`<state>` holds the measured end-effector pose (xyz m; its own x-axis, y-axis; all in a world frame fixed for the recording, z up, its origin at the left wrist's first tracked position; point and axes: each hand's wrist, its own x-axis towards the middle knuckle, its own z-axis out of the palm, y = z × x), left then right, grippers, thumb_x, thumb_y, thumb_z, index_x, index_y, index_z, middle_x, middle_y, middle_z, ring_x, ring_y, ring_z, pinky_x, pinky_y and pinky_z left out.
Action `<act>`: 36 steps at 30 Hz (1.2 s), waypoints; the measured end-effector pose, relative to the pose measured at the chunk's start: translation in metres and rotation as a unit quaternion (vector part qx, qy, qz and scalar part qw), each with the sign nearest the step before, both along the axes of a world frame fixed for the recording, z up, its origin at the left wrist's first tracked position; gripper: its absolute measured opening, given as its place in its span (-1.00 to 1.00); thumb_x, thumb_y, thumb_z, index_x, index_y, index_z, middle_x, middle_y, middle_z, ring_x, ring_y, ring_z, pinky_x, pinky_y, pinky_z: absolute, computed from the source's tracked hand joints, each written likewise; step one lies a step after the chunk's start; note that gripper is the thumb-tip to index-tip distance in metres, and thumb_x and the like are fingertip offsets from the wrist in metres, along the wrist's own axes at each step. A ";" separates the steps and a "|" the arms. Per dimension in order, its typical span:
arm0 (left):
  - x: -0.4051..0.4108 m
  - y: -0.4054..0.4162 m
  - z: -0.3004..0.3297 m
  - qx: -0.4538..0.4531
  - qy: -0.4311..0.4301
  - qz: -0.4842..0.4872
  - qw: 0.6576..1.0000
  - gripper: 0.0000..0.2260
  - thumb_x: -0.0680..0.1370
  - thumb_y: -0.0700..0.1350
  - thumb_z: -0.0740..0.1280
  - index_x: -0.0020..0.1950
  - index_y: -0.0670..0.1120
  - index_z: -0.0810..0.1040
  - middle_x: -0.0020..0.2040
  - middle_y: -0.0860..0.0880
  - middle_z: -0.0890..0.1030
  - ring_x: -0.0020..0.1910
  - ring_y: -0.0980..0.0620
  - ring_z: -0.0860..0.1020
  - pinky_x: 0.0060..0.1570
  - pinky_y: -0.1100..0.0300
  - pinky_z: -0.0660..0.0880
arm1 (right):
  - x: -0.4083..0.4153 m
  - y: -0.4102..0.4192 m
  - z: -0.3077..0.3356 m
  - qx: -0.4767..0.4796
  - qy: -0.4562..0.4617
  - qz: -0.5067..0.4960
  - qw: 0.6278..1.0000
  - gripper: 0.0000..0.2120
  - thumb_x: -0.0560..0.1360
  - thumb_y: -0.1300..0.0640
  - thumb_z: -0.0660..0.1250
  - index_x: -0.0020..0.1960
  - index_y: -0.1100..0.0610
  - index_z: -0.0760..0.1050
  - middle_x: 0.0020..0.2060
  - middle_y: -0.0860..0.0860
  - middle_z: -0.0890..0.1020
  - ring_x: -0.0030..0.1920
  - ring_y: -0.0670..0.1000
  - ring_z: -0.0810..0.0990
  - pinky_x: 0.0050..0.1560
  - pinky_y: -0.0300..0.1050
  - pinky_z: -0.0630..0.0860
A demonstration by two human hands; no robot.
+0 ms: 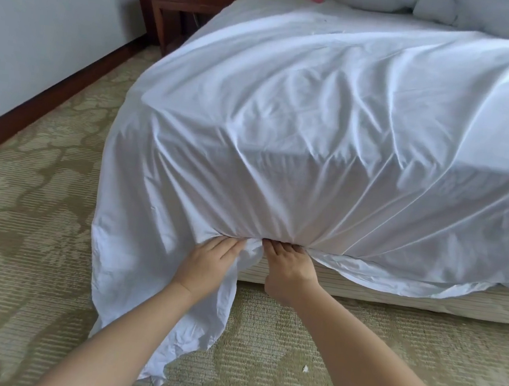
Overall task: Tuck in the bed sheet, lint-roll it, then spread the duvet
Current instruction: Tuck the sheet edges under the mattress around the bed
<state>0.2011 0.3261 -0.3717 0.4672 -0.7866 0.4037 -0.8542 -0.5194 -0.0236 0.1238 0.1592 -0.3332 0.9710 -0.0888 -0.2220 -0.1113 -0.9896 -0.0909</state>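
Left hand (207, 263) and right hand (290, 268) flat, fingers extended, shoving bed sheet (285, 133) under mattress; should push deeper, then tuck left corner.

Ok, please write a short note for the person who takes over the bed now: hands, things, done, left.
Left hand and right hand: both push the white bed sheet under the mattress at the foot edge; the grip itself is hidden.
Sheet corner hangs loose to the carpet.
Pillows at the head. Lint roller and duvet not identifiable.
Done: sheet spread.
Left: finish tucking, lint-roll, spread duvet.
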 end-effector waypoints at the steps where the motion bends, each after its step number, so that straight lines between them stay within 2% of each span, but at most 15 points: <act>1: 0.000 0.001 -0.001 0.031 0.013 0.004 0.999 -0.54 0.38 -0.27 0.11 0.20 -0.21 0.61 0.10 -0.08 0.65 0.02 -0.04 0.64 0.06 0.09 0.58 | 0.004 0.001 -0.001 0.003 0.003 -0.008 1.000 -0.30 0.50 0.13 0.19 0.55 0.11 -0.04 0.51 -0.01 0.18 0.50 0.00 0.15 0.50 -0.08 -0.01; 3: -0.003 0.004 0.000 0.085 0.044 0.018 0.995 -0.47 0.35 -0.26 0.13 0.31 -0.17 0.53 0.23 -0.05 0.60 0.14 -0.01 0.60 0.15 0.08 0.52 | 0.012 0.003 0.000 0.012 0.015 -0.032 0.999 -0.35 0.50 0.10 0.19 0.53 0.10 0.03 0.49 -0.01 0.25 0.48 0.02 0.21 0.47 -0.06 0.08; 6: -0.008 0.008 0.000 0.136 0.082 0.040 0.986 -0.32 0.20 -0.19 0.41 0.36 -0.11 0.50 0.28 0.01 0.56 0.22 0.07 0.55 0.22 0.14 0.45 | 0.015 0.005 0.001 0.014 0.028 -0.034 0.999 -0.33 0.49 0.11 0.21 0.53 0.12 0.03 0.48 0.03 0.26 0.47 0.04 0.23 0.46 -0.05 0.10; 7: -0.010 0.007 0.005 0.153 0.080 0.060 0.983 -0.31 0.19 -0.15 0.44 0.35 -0.10 0.51 0.27 0.01 0.57 0.22 0.08 0.55 0.26 0.16 0.41 | 0.014 0.005 0.002 0.014 0.027 -0.026 0.999 -0.33 0.49 0.14 0.22 0.53 0.13 0.03 0.47 0.04 0.28 0.47 0.05 0.24 0.46 -0.05 0.11; 10: -0.013 -0.013 0.017 0.150 0.088 0.120 0.977 -0.44 0.41 -0.14 0.29 0.43 -0.07 0.39 0.32 0.00 0.52 0.31 0.03 0.46 0.42 0.16 0.20 | 0.007 0.006 0.006 0.006 0.019 -0.013 1.000 -0.36 0.49 0.21 0.21 0.51 0.15 0.07 0.44 0.07 0.32 0.43 0.10 0.29 0.43 -0.03 0.16; 12: -0.007 -0.025 0.021 0.168 0.101 0.150 0.969 -0.49 0.51 -0.13 0.20 0.48 -0.02 0.28 0.36 0.02 0.47 0.35 0.01 0.40 0.38 0.18 0.14 | -0.001 0.006 0.008 -0.001 -0.002 0.002 1.000 -0.33 0.49 0.24 0.21 0.54 0.18 0.02 0.48 0.08 0.24 0.47 0.10 0.23 0.47 -0.04 0.11; 14: -0.005 -0.025 0.021 0.191 0.096 0.156 0.964 -0.48 0.54 -0.13 0.19 0.51 -0.02 0.20 0.39 0.01 0.42 0.37 0.01 0.36 0.38 0.18 0.12 | -0.013 0.004 0.008 0.003 -0.018 0.036 0.999 -0.28 0.51 0.26 0.18 0.57 0.16 -0.08 0.55 0.05 0.08 0.53 0.04 0.06 0.51 -0.08 -0.04; 17: -0.006 -0.017 0.015 0.204 0.090 0.138 0.965 -0.42 0.55 -0.14 0.19 0.55 -0.06 0.10 0.46 -0.01 0.32 0.44 0.00 0.28 0.45 0.15 0.04 | -0.024 -0.001 0.012 0.012 0.012 0.078 0.997 -0.26 0.53 0.26 0.16 0.57 0.13 -0.20 0.56 0.01 -0.14 0.55 -0.04 -0.14 0.49 -0.14 -0.19; 19: -0.007 -0.014 0.014 0.171 0.078 0.115 0.975 -0.43 0.50 -0.16 0.28 0.51 -0.09 0.24 0.38 -0.03 0.43 0.37 -0.01 0.39 0.42 0.14 0.19 | -0.021 0.003 0.012 0.013 0.020 0.079 0.997 -0.25 0.54 0.25 0.15 0.57 0.12 -0.24 0.55 0.01 -0.18 0.55 -0.03 -0.17 0.48 -0.15 -0.21; 21: -0.004 -0.006 0.011 0.114 0.064 0.078 0.988 -0.50 0.37 -0.18 0.38 0.33 -0.08 0.51 0.16 0.00 0.62 0.14 0.04 0.58 0.20 0.18 0.46 | -0.017 0.009 0.007 0.013 0.028 0.067 0.997 -0.27 0.55 0.24 0.11 0.56 0.13 -0.27 0.55 0.03 -0.21 0.54 -0.02 -0.19 0.47 -0.14 -0.23; 22: -0.002 0.001 0.009 0.092 0.064 0.057 0.992 -0.55 0.36 -0.16 0.34 0.26 -0.08 0.58 0.09 0.03 0.65 0.07 0.06 0.60 0.10 0.20 0.53 | -0.016 0.011 0.004 0.009 0.030 0.061 0.998 -0.28 0.56 0.20 0.10 0.56 0.13 -0.28 0.55 0.04 -0.22 0.54 -0.01 -0.21 0.48 -0.13 -0.24; 24: 0.000 0.018 0.007 0.077 0.062 0.034 0.995 -0.59 0.43 -0.16 0.16 0.20 -0.14 0.62 0.09 -0.01 0.66 0.06 0.01 0.61 0.02 0.16 0.58 | -0.012 0.013 0.000 -0.003 0.025 0.056 0.998 -0.28 0.57 0.14 0.10 0.56 0.13 -0.27 0.55 0.04 -0.21 0.54 -0.01 -0.21 0.48 -0.11 -0.25; 26: 0.001 0.027 0.009 0.074 0.026 0.030 0.996 -0.59 0.41 -0.20 0.10 0.07 -0.21 0.66 0.04 -0.07 0.68 0.00 -0.04 0.65 -0.10 0.12 0.62 | -0.008 0.016 -0.001 -0.005 0.014 0.047 0.999 -0.29 0.56 0.09 0.12 0.57 0.15 -0.21 0.56 0.04 -0.15 0.55 0.00 -0.18 0.48 -0.10 -0.26; 31: 0.000 0.024 0.012 0.087 0.048 0.038 0.994 -0.56 0.41 -0.12 0.10 0.15 -0.17 0.64 0.08 -0.04 0.67 0.05 -0.01 0.63 0.00 0.11 0.59 | -0.001 0.023 -0.003 0.014 -0.003 0.029 0.999 -0.26 0.54 0.02 0.17 0.57 0.15 -0.14 0.56 0.03 -0.03 0.55 0.00 -0.09 0.50 -0.10 -0.21; 36: 0.005 0.026 0.006 0.085 0.051 0.037 0.994 -0.58 0.41 -0.10 0.12 0.18 -0.12 0.59 0.17 -0.01 0.58 0.14 -0.03 0.53 0.06 0.07 0.55 | 0.016 0.025 -0.003 0.076 -0.041 -0.042 0.995 -0.40 0.49 0.07 0.23 0.50 0.08 0.18 0.45 0.01 0.32 0.45 0.05 0.26 0.42 -0.08 0.15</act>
